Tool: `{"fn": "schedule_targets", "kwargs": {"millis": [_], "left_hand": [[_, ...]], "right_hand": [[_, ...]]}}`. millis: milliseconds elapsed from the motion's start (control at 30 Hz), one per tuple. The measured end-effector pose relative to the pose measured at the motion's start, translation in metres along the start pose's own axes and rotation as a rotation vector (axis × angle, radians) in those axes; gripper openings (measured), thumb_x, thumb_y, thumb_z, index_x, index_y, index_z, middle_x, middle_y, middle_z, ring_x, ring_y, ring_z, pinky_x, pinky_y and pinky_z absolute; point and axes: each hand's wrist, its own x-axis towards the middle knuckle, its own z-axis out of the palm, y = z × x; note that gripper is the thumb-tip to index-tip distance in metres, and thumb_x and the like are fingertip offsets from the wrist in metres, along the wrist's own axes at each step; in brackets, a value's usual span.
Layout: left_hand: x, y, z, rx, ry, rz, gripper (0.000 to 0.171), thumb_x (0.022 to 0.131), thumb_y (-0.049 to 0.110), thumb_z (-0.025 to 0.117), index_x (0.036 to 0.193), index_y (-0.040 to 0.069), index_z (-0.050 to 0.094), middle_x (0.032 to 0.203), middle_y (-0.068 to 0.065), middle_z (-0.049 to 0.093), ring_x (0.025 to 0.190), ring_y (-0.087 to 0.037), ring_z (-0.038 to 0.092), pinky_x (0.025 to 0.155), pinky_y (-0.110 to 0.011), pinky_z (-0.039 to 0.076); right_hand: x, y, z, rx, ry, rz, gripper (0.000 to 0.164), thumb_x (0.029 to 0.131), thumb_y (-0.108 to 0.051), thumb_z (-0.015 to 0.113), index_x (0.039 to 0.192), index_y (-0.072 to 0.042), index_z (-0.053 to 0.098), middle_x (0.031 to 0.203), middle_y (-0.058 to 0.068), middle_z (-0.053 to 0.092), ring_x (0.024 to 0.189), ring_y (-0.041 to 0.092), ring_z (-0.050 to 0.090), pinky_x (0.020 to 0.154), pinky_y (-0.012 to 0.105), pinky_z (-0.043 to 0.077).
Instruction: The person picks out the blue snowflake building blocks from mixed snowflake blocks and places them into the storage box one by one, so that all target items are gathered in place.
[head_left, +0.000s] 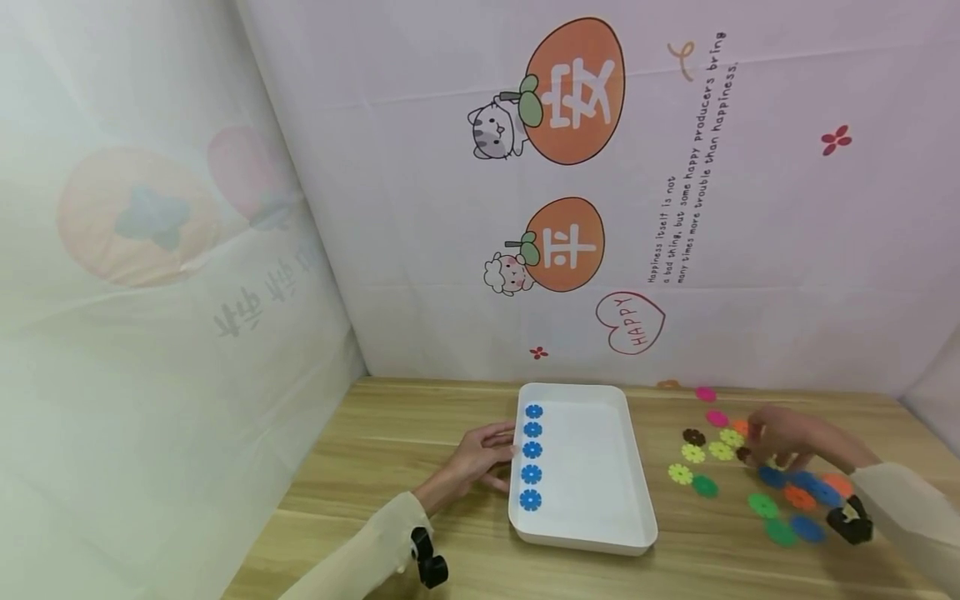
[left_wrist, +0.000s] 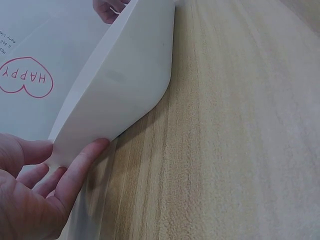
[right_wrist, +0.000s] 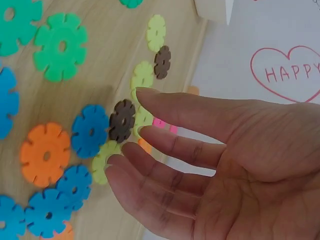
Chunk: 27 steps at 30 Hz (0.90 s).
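Note:
A white rectangular tray lies on the table, with several blue flower-shaped plastic discs in a column along its inner left side. My left hand rests against the outside of the tray's left wall; in the left wrist view its fingertips touch the white wall. Over the loose discs on the right hovers my right hand, its fingers loosely bent and nothing visible between thumb and fingers in the right wrist view. A dark brown disc and a yellow disc lie close to its fingertips.
Loose discs lie scattered right of the tray: green, orange, blue, yellow, brown and pink. Some overlap. White printed cloth hangs behind the wooden table and to its left.

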Motion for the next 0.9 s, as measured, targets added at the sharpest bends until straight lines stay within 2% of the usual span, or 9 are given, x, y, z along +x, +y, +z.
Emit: {"fn": "schedule_targets", "kwargs": {"millis": [100, 167, 333, 633, 733, 900], "left_hand": [[0.000, 0.000, 0.000, 0.005, 0.003, 0.004, 0.051, 0.103, 0.009, 0.066, 0.152, 0.006, 0.053, 0.147, -0.023, 0.059, 0.120, -0.037, 0.069, 0.067, -0.044, 0.069], [0.000, -0.001, 0.000, 0.008, 0.007, 0.007, 0.051, 0.102, 0.008, 0.067, 0.152, 0.006, 0.054, 0.147, -0.023, 0.059, 0.119, -0.037, 0.069, 0.067, -0.044, 0.069], [0.000, -0.002, 0.000, 0.003, 0.014, 0.002, 0.050, 0.102, 0.009, 0.066, 0.151, 0.008, 0.055, 0.147, -0.022, 0.060, 0.119, -0.036, 0.069, 0.066, -0.044, 0.069], [0.000, -0.003, 0.000, 0.007, 0.016, 0.002, 0.050, 0.102, 0.009, 0.066, 0.151, 0.007, 0.054, 0.146, -0.022, 0.060, 0.118, -0.035, 0.070, 0.066, -0.043, 0.069], [0.000, -0.002, 0.001, 0.007, 0.015, -0.001, 0.050, 0.102, 0.009, 0.067, 0.151, 0.008, 0.055, 0.145, -0.021, 0.061, 0.118, -0.034, 0.070, 0.065, -0.043, 0.069], [0.001, -0.003, 0.002, 0.011, 0.009, -0.001, 0.051, 0.102, 0.010, 0.067, 0.151, 0.008, 0.055, 0.145, -0.020, 0.062, 0.119, -0.033, 0.070, 0.065, -0.042, 0.069]], "right_hand": [[-0.005, 0.002, 0.001, 0.032, -0.020, 0.021, 0.016, 0.091, -0.004, 0.074, 0.096, 0.000, 0.059, 0.080, 0.005, 0.056, 0.064, 0.013, 0.046, 0.058, 0.025, 0.052], [-0.007, 0.003, 0.003, 0.040, -0.029, 0.028, 0.016, 0.090, -0.002, 0.074, 0.099, 0.001, 0.061, 0.082, 0.006, 0.058, 0.065, 0.013, 0.049, 0.059, 0.025, 0.055], [-0.008, 0.008, 0.010, 0.041, -0.035, 0.034, 0.019, 0.090, 0.001, 0.073, 0.104, 0.005, 0.061, 0.095, 0.014, 0.060, 0.081, 0.022, 0.064, 0.067, 0.039, 0.068], [-0.005, 0.016, 0.011, 0.050, -0.023, 0.029, 0.022, 0.091, 0.003, 0.072, 0.105, 0.009, 0.056, 0.097, 0.018, 0.060, 0.079, 0.024, 0.067, 0.069, 0.040, 0.068], [-0.004, 0.015, 0.010, 0.027, -0.026, 0.039, 0.023, 0.092, 0.004, 0.072, 0.106, 0.011, 0.055, 0.097, 0.020, 0.059, 0.077, 0.023, 0.067, 0.068, 0.039, 0.068], [-0.005, 0.013, 0.010, -0.024, -0.017, 0.025, 0.016, 0.092, 0.004, 0.070, 0.100, 0.008, 0.057, 0.092, 0.017, 0.058, 0.070, 0.020, 0.061, 0.062, 0.033, 0.063]]}}
